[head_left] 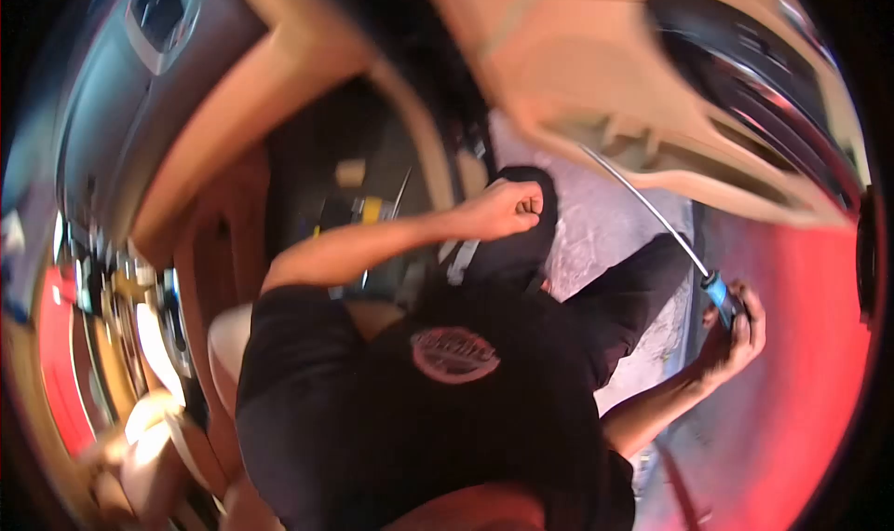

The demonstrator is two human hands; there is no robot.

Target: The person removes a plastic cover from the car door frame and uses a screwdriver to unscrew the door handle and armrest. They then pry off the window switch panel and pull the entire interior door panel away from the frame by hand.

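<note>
At the right, my right hand [742, 329] is closed around the blue and dark handle of a long screwdriver [652, 209]. Its thin metal shaft slants up and left, and the tip overlaps the lower edge of the tan door panel [577, 74]. Near the middle, my left hand [507, 209] is curled into a fist over my dark-clothed knee. The inside of that fist is hidden, so I cannot tell what it holds, if anything.
A red door edge [792, 335] lies beside my right hand. To the left are a tan seat [219, 317] and a grey dashboard [102, 130]. Yellow and dark items [371, 209] lie on the dark car floor. Pale ground [596, 224] shows between car and door.
</note>
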